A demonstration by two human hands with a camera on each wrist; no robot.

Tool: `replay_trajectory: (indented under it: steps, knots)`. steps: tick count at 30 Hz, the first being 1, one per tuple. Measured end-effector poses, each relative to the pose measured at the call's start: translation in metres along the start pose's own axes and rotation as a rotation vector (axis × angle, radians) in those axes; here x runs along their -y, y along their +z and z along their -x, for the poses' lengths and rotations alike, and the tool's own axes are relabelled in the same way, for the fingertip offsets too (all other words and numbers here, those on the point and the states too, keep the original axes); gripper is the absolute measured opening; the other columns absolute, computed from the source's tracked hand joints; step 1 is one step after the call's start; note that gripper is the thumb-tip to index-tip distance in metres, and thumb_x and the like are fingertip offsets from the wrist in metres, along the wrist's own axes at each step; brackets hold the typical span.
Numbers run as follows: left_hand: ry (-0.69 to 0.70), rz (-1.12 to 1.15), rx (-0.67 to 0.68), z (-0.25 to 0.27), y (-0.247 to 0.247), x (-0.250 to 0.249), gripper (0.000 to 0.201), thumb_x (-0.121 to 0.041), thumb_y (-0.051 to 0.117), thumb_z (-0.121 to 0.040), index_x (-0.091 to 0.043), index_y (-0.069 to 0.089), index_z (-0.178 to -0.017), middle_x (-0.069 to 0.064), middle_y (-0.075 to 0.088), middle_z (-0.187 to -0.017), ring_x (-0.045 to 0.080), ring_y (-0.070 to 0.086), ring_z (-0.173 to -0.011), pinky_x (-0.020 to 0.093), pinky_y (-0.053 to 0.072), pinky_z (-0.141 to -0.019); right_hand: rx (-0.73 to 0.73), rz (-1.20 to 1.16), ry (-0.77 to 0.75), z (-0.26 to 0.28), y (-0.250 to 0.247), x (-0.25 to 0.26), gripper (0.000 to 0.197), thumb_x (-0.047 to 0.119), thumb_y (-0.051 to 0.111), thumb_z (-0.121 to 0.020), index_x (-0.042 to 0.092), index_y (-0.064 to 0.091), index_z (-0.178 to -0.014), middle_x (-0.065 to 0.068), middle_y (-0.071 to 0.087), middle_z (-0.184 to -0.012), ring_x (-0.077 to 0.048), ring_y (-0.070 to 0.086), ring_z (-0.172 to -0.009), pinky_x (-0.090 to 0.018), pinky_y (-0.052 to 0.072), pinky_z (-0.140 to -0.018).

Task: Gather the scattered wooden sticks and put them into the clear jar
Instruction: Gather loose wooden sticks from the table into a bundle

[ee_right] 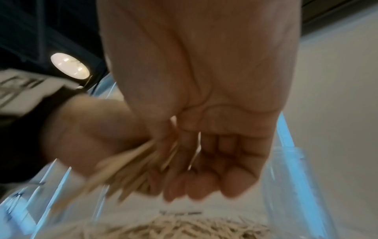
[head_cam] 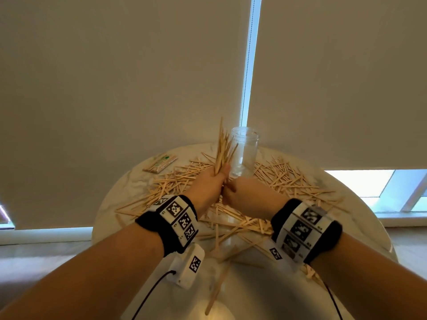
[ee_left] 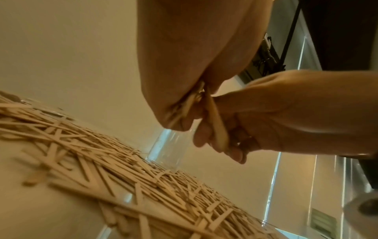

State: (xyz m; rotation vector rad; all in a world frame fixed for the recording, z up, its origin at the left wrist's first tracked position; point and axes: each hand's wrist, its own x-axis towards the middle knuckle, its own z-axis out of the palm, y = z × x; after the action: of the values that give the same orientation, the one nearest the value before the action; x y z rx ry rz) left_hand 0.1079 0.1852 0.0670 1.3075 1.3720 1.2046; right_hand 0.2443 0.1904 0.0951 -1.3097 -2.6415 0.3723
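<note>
Pale wooden sticks (head_cam: 288,179) lie scattered over the round marble table (head_cam: 360,229). My left hand (head_cam: 211,182) grips a bundle of sticks (head_cam: 222,148) upright, fanned at the top, just left of the clear jar (head_cam: 243,153). The jar stands upright and looks empty. My right hand (head_cam: 241,196) is pressed against the left, fingers curled round the bundle's lower ends. In the left wrist view the right hand (ee_left: 286,113) pinches a stick (ee_left: 218,129) below the left palm (ee_left: 184,64). The right wrist view is blurred: curled right fingers (ee_right: 214,169) and sticks (ee_right: 126,169).
A wrapped packet of sticks (head_cam: 159,163) lies at the table's back left. Loose sticks (head_cam: 215,294) reach the near side of the table between my forearms. Roller blinds hang close behind the table, with a window strip (head_cam: 248,65) between them.
</note>
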Motion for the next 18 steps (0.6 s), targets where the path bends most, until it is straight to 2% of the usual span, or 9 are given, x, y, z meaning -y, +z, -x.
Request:
replay_trajectory:
  steps: [1,3,6,8,10,12,14,16,18]
  knots:
    - [-0.008,-0.029,0.000,0.000,-0.003,0.001,0.046,-0.054,0.042,-0.100,-0.011,0.059,-0.104,0.008,0.062,-0.088,0.023,0.056,-0.075,0.034,0.047,-0.067,0.043,-0.041,0.029,0.002,-0.008,-0.003,0.041,0.042,0.039,-0.105,0.013,0.068,-0.106,0.000,0.066,-0.083,-0.016,0.063,-0.072,-0.026,0.051,-0.066]
    - [-0.039,0.008,0.033,-0.001,-0.011,0.006,0.034,-0.049,0.043,-0.102,-0.018,0.057,-0.100,-0.001,0.057,-0.074,0.017,0.056,-0.071,0.032,0.047,-0.067,-0.023,-0.157,0.108,0.002,-0.023,-0.011,0.045,0.050,0.040,-0.103,0.016,0.069,-0.111,-0.002,0.071,-0.096,-0.016,0.067,-0.085,-0.032,0.058,-0.079]
    - [-0.049,0.042,0.138,0.004,-0.012,0.008,0.018,-0.038,0.047,-0.103,-0.022,0.052,-0.096,-0.004,0.044,-0.065,0.009,0.046,-0.053,0.029,0.050,-0.059,-0.327,-0.431,0.185,-0.003,-0.046,-0.020,0.051,0.054,0.039,-0.103,0.021,0.049,-0.140,0.000,0.060,-0.132,-0.019,0.060,-0.116,-0.042,0.049,-0.101]
    - [0.012,-0.079,0.189,0.007,-0.009,0.008,0.016,-0.034,0.048,-0.104,-0.020,0.052,-0.098,-0.005,0.042,-0.066,0.008,0.039,-0.050,0.028,0.044,-0.054,-0.465,-0.476,0.156,-0.007,-0.056,-0.020,0.056,0.055,0.036,-0.103,0.023,0.038,-0.150,-0.002,0.049,-0.145,-0.019,0.050,-0.130,-0.041,0.041,-0.109]
    - [0.111,-0.232,0.232,0.010,-0.003,0.003,0.020,-0.036,0.049,-0.103,-0.017,0.055,-0.102,-0.005,0.045,-0.067,0.012,0.041,-0.054,0.031,0.043,-0.055,-0.499,-0.384,0.123,-0.012,-0.056,-0.020,0.050,0.050,0.032,-0.106,0.020,0.047,-0.143,-0.004,0.054,-0.139,-0.020,0.052,-0.126,-0.038,0.041,-0.105]
    - [0.182,-0.345,0.243,0.014,0.003,-0.003,0.028,-0.040,0.050,-0.101,-0.013,0.055,-0.105,-0.003,0.047,-0.069,0.016,0.043,-0.058,0.034,0.044,-0.057,-0.374,-0.351,0.134,-0.017,-0.050,-0.023,0.046,0.043,0.030,-0.107,0.016,0.066,-0.114,-0.004,0.067,-0.112,-0.023,0.062,-0.105,-0.037,0.048,-0.094]
    - [0.205,-0.391,0.234,0.018,0.007,-0.006,0.027,-0.038,0.049,-0.102,-0.012,0.054,-0.106,-0.001,0.048,-0.069,0.018,0.044,-0.059,0.035,0.044,-0.057,-0.238,-0.440,0.161,-0.018,-0.043,-0.025,0.043,0.040,0.036,-0.104,0.017,0.072,-0.097,-0.004,0.071,-0.097,-0.023,0.067,-0.094,-0.042,0.053,-0.092]
    - [0.215,-0.419,0.234,0.020,0.008,-0.005,0.026,-0.039,0.048,-0.102,-0.014,0.054,-0.106,0.000,0.050,-0.071,0.018,0.045,-0.059,0.036,0.045,-0.057,-0.289,-0.516,0.187,-0.017,-0.041,-0.029,0.032,0.037,0.046,-0.097,0.017,0.070,-0.102,-0.005,0.071,-0.097,-0.023,0.068,-0.093,-0.045,0.055,-0.091]
    - [0.223,-0.454,0.245,0.019,0.007,-0.003,0.023,-0.042,0.048,-0.102,-0.020,0.054,-0.104,0.002,0.052,-0.074,0.018,0.047,-0.059,0.037,0.047,-0.058,-0.438,-0.510,0.186,-0.014,-0.042,-0.029,0.028,0.035,0.051,-0.095,0.020,0.064,-0.115,0.002,0.067,-0.101,-0.017,0.065,-0.094,-0.039,0.055,-0.088]
